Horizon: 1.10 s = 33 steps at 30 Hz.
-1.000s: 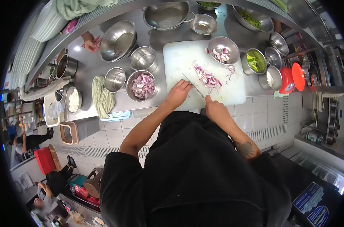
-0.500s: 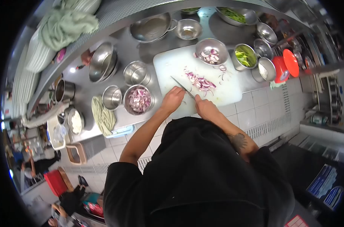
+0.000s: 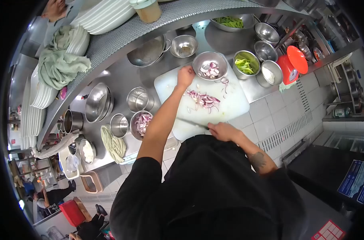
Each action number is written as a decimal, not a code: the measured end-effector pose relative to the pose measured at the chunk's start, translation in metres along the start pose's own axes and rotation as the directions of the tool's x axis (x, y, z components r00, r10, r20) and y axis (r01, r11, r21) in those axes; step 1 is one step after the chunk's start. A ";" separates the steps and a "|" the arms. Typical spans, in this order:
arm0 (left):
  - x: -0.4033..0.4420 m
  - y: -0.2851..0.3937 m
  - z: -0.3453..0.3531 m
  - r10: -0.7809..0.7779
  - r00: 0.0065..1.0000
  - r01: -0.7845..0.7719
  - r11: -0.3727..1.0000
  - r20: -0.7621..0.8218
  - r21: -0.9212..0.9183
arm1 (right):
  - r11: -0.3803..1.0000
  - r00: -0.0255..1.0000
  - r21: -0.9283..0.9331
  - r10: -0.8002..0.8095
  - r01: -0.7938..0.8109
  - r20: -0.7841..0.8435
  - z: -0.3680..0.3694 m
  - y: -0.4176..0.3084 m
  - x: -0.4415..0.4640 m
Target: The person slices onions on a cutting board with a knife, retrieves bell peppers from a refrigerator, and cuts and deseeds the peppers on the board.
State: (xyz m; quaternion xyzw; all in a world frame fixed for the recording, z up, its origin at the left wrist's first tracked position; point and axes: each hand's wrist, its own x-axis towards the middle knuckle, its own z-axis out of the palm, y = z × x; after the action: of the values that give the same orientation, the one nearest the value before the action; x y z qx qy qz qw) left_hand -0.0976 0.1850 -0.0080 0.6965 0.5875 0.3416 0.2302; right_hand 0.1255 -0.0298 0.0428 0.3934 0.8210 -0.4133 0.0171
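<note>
Two hands (image 3: 186, 77) (image 3: 223, 131), one knife (image 3: 193, 123), sliced onion (image 3: 206, 100), blue labels (image 3: 351, 179) unreadable

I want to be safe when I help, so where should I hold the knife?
Hold the knife by its handle end, probably coming from the right. The right hand wraps and mostly hides that end, while the thin blade points left over the board, away from that hand.

The right hand (image 3: 223, 132) grips a knife (image 3: 192, 122) over the near part of a white cutting board (image 3: 233, 106), while the left hand (image 3: 186, 77) is just beside a metal bowl (image 3: 199, 66) holding onion pieces (image 3: 210, 70). Sliced red onion (image 3: 206, 101) lies between bowl and knife. To the right stand a pot (image 3: 240, 73) of green vegetables (image 3: 245, 65) and a red scale (image 3: 286, 69).
</note>
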 end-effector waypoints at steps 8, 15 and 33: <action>-0.059 0.011 -0.047 -0.132 0.936 0.113 0.991 -0.326 -0.077 | 0.957 0.962 0.180 0.250 -0.228 -0.107 -0.037 0.031 0.011; -0.193 0.028 -0.036 0.125 0.990 -0.109 0.973 -0.065 0.205 | 0.973 0.960 0.029 0.232 -0.230 -0.155 -0.032 -0.001 0.020; -0.177 0.012 -0.037 0.339 0.941 -0.337 0.938 -0.004 0.080 | 0.929 0.950 -0.204 0.291 -0.308 -0.110 -0.016 -0.039 0.049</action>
State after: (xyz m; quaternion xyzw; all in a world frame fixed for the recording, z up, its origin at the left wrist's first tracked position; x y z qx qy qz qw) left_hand -0.1306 0.0069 -0.0117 0.7923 0.4741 0.3593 0.1356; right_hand 0.0711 -0.0015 0.0618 0.5256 0.7919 -0.2974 0.0911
